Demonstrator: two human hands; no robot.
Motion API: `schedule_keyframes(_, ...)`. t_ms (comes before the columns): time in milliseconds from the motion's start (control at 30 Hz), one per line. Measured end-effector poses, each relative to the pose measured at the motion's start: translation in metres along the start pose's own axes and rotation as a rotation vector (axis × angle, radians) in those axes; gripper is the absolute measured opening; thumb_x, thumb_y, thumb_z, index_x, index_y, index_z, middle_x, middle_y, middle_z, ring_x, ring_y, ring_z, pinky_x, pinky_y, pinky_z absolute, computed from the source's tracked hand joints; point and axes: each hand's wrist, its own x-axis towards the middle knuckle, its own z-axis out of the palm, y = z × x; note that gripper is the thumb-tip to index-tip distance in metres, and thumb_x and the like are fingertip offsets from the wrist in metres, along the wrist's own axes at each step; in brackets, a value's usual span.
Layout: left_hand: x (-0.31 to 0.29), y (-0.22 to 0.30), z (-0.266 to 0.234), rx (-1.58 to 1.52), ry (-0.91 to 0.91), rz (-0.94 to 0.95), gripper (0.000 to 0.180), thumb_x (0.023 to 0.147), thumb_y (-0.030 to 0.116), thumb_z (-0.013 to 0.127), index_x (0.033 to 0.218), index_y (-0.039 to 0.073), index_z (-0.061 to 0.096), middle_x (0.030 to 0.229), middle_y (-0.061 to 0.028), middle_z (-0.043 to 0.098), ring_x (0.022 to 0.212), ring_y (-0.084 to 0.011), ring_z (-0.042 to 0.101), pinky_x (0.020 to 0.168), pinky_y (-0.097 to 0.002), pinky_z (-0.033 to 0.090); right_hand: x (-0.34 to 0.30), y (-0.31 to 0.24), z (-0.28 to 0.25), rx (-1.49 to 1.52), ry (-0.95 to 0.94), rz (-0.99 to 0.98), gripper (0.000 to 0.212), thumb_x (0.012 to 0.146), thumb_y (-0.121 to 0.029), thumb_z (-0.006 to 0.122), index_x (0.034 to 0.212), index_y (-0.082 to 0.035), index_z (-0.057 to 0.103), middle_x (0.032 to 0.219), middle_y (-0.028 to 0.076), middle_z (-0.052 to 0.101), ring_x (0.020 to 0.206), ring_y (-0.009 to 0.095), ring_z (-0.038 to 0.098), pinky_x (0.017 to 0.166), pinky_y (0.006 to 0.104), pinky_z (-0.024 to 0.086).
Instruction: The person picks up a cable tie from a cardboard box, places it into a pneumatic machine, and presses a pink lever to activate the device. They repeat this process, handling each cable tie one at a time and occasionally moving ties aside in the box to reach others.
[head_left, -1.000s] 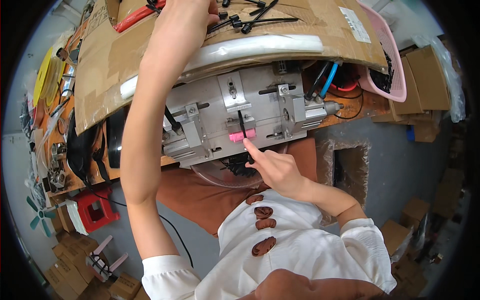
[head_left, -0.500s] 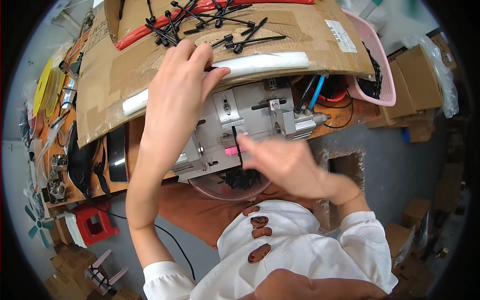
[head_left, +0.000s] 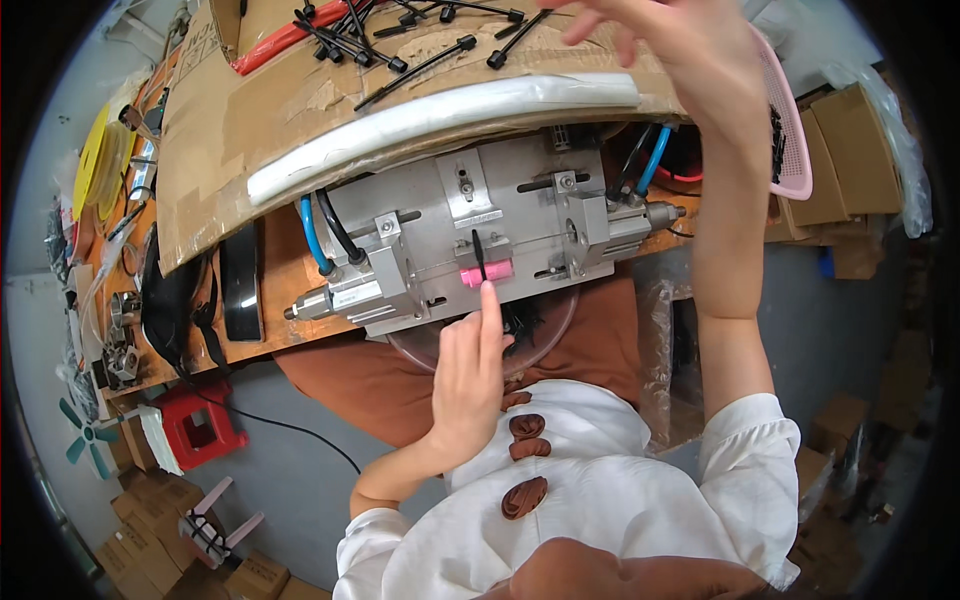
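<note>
Hands have swapped since prev. frame: L hand (head_left: 465, 375) now at the pink block (head_left: 500, 271) on the metal jig (head_left: 535, 215), R hand (head_left: 705, 60) up over the cardboard (head_left: 300, 115). L index straight, tip at lower end of the black stick (head_left: 477, 246) lying across the block; can't tell if thumb grips. R fingers spread, partly cut off; can't tell if holding anything. Prob. mid-batch: one stick in jig, several loose sticks (head_left: 415, 74) on cardboard apparently left.

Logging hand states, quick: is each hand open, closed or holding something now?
Left hand: index fingertip at the black piece on the pink block; grip unclear.
Right hand: visible fingers apart, rest cut off above; cannot tell.
</note>
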Motion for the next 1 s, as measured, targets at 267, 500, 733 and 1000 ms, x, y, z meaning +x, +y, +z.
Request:
schedule_keyframes(267,0.007,-0.004,0.018,0.223,-0.031,0.016,0.059,0.081,0.002,0.062,0.134,-0.011,0.041,0.092,-0.0101,0.049,0.081,-0.022,0.049,0.074,-0.0308,0.046,-0.056,0.031,-0.012,0.24,0.205,-0.132,0.02,0.086,-0.006,0.064,0.103,0.002,0.06,0.091,0.014,0.069,0.07,0.015,0.064,0.053,0.0223,0.048)
schedule_keyframes(500,0.048,-0.005,-0.024,0.126,-0.032,0.105,0.063,0.076,0.003,0.066,0.134,-0.006,0.044,0.091,-0.0102,0.049,0.082,-0.0245,0.05,0.073,-0.0334,0.045,-0.161,0.045,0.047,-0.141,0.053,-0.309,0.054,0.069,0.006,0.074,0.121,0.002,0.058,0.089,0.014,0.066,0.064,0.019,0.062,0.053,0.0285,0.05)
schedule_keyframes(733,0.217,-0.061,-0.044,0.321,0.329,0.345,0.022,0.086,0.016,0.063,0.1,-0.001,0.063,0.091,-0.0166,0.059,0.087,-0.0329,0.056,0.076,-0.0386,0.045,-0.205,0.069,0.108,-0.2,-0.164,-0.172,0.067,0.069,0.003,0.075,0.131,0.004,0.05,0.067,0.009,0.057,0.055,0.02,0.055,0.051,0.0309,0.046)
schedule_keyframes(1000,0.213,-0.043,-0.052,0.033,0.003,0.243,0.027,0.082,0.024,0.068,0.085,-0.003,0.062,0.08,-0.0177,0.062,0.075,-0.0348,0.06,0.07,-0.0419,0.047,-0.195,0.069,0.116,-0.217,-0.13,-0.16,0.064,0.073,-0.003,0.074,0.132,0.001,0.05,0.062,0.006,0.053,0.052,0.018,0.053,0.047,0.0324,0.042)
